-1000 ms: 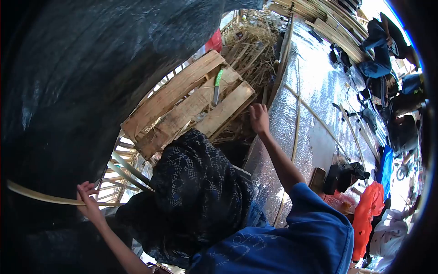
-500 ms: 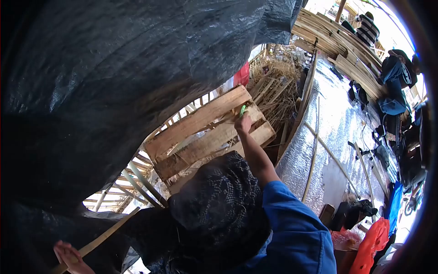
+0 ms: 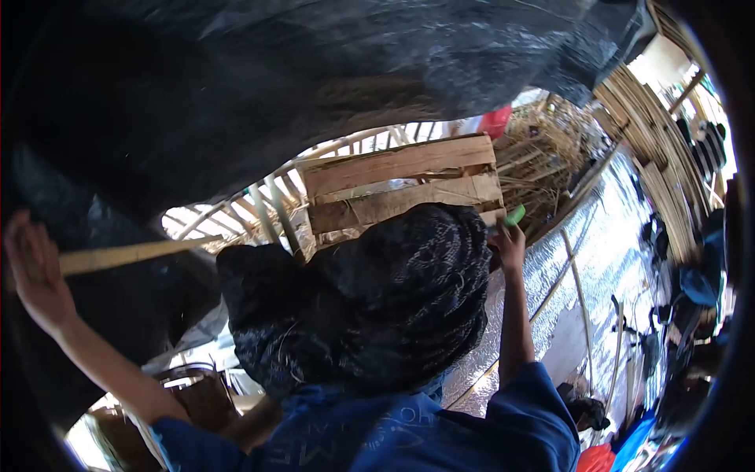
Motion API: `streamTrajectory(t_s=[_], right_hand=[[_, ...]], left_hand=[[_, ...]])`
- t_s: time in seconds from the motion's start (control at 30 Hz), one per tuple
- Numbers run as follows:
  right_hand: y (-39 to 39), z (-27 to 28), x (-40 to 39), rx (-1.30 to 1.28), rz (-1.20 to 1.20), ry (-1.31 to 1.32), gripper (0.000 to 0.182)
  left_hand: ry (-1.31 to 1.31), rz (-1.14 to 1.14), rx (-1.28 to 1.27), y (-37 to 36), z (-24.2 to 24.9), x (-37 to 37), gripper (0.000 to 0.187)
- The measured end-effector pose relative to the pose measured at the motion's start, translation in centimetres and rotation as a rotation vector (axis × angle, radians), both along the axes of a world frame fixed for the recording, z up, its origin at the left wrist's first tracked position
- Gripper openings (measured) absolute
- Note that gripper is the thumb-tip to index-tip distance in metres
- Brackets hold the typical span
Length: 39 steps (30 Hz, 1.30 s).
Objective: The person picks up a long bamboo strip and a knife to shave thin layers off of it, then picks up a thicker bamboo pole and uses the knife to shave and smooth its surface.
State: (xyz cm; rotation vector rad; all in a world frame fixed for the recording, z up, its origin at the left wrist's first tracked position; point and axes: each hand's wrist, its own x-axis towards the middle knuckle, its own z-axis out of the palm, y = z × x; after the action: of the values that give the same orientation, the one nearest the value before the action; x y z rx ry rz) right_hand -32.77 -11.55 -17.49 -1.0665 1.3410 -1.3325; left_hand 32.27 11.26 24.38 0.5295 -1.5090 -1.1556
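My left hand, raised at the far left, is closed around one end of a flat bamboo strip. That strip points right, in front of black plastic sheeting. On the other side, my right hand grips a small bright green object; its kind cannot be made out. Just left of this hand stands a slatted wooden crate, its lower part hidden. Dark patterned cloth bulges up between my arms, over the front of my blue shirt.
Black plastic sheeting hangs overhead and left. Straw and wood scraps lie behind the crate. Silvery foil sheeting with thin sticks covers the right side. Long wooden strips are stacked beyond. A person in stripes is far right.
My left hand has risen with the bamboo strip, now nearly level. My right hand has moved from over the crate to its right edge. The view has turned, shifting the crate right.
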Motion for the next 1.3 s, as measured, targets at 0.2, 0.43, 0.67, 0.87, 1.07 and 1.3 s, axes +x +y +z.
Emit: streamTrajectory(t_s=[0.2, 0.43, 0.67, 0.87, 1.07, 1.3], right_hand=[[12.3, 3.0, -0.4, 0.041, -0.225, -0.121, 0.028], [13.7, 5.5, 1.0, 0.029, -0.313, -0.144, 0.033], [12.6, 9.5, 3.5, -0.041, -0.391, -0.083, 0.031], [13.0, 11.7, 3.0, -0.141, -0.491, -0.049, 0.035], [11.0, 19.9, 2.6, -0.319, -0.509, 0.357, 0.033], [3.5, 25.8, 7.8, -0.652, -0.018, -0.307, 0.031]], left_hand=[[-0.583, 1.175, -0.314, -2.2, 3.1, -7.4, 0.039], [-0.638, 1.338, -0.364, -2.4, 5.0, -14.0, 0.041], [-0.583, 1.120, -0.302, -7.6, 3.2, -16.4, 0.049], [-0.904, 0.987, -0.142, -10.0, -1.6, -19.0, 0.054], [-1.106, 0.690, -0.039, -14.9, -11.2, -18.3, 0.041], [-0.930, 0.549, 0.003, -18.2, -15.9, -18.1, 0.038]])
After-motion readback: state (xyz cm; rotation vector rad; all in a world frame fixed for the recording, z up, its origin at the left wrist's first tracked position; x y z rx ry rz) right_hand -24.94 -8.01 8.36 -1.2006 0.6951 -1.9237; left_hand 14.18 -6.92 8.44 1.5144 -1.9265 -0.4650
